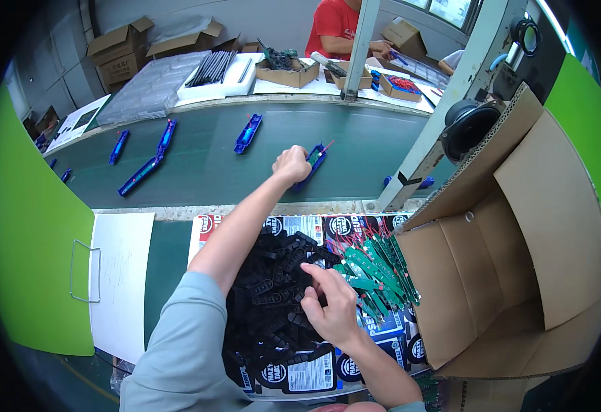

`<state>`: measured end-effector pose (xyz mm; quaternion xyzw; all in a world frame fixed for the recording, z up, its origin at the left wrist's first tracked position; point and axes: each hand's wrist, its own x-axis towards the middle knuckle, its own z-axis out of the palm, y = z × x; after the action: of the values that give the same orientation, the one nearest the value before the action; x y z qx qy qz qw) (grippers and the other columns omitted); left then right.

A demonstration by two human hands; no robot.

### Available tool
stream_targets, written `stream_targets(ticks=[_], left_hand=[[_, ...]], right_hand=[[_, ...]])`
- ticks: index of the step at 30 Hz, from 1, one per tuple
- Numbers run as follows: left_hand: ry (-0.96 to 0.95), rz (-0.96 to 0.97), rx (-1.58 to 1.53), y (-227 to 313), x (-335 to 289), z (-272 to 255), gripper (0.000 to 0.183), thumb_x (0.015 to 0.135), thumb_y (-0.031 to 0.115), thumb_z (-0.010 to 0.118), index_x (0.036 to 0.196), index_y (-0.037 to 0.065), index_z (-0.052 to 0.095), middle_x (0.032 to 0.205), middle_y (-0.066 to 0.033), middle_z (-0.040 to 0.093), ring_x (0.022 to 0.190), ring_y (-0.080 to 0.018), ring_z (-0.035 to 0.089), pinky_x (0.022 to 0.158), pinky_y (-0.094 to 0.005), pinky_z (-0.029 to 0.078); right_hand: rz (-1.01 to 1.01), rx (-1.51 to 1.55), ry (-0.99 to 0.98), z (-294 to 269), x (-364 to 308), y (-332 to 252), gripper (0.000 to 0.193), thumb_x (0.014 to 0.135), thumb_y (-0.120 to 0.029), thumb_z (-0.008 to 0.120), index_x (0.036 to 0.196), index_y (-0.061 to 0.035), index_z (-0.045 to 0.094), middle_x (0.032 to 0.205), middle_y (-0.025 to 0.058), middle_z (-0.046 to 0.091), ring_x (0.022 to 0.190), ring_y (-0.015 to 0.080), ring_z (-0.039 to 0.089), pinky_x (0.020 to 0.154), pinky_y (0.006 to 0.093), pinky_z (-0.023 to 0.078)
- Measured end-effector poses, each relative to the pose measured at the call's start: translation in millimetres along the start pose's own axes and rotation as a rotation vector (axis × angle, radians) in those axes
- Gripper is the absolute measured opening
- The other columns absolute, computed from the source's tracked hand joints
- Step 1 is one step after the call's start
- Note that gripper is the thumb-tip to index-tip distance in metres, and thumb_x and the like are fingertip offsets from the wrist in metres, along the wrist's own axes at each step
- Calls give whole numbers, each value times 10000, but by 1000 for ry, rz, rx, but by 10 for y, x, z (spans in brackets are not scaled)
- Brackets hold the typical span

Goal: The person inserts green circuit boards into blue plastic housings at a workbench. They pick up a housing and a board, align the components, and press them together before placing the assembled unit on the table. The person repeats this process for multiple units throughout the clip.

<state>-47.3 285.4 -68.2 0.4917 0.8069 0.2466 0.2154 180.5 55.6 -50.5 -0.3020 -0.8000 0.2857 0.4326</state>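
My left hand (pixel 292 165) reaches out over the green conveyor belt, its fingers curled round the near end of a blue plastic housing (pixel 319 159). Inside that housing sits a green circuit board, and a red wire sticks out past its far end. My right hand (pixel 332 306) hovers above the work table with thumb and index finger apart and nothing visible between them. Below and left of it lies a heap of small black plastic parts (pixel 266 299). Just beyond its right side is a pile of narrow green circuit boards (pixel 377 269) with red wires.
More blue housings (pixel 248 133) lie along the conveyor belt (pixel 204 165). An open cardboard box (pixel 451 275) stands at the right, by a metal post (pixel 420 147). A white board (pixel 118 281) is at the left. Across the belt, a person in red (pixel 334 31) works among boxes.
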Motion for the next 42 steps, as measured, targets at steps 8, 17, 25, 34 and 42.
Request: stream_targets(ticks=[8,17,25,34,42], left_hand=[[137,178,155,-213,140,160,385,837,165,643,1201,98,752,1225,-209,710,1179,-399,657,1027,-501,517],[241,363,237,-296,-172,-164,356,908,192,621,1223,60,721,1203,-194,664,1172,-372,623,1009,-493,520],[125,775,188,177,-473,5,273,914,160,654,1151,52,736,1154,-173,658,1136,-371,630,992,-478,517],[8,890,151,961,-345,653,286,928,172,664,1178,38,708,1175,-185,637,1160,-379,612,995,-479,519],[-6,922,141,1120,-39,1116,188,831,51,630,989,-38,680,1098,-235,641,1098,-416,620,959,-496,520]], right_hand=[[11,16,60,31,4,4,374,806,41,691,1175,-5,660,801,116,613,690,264,607,654,398,504],[66,86,140,-22,-3,23,259,869,33,689,1124,8,650,888,128,654,697,224,641,644,350,525],[39,125,153,11,-40,37,209,881,21,702,1084,17,651,928,123,664,678,193,633,627,324,525],[44,155,223,-60,-27,24,219,875,34,701,1090,15,666,936,134,659,679,204,634,615,322,526],[49,214,259,-70,-18,78,237,852,61,709,1080,10,668,975,129,676,674,163,641,643,295,536]])
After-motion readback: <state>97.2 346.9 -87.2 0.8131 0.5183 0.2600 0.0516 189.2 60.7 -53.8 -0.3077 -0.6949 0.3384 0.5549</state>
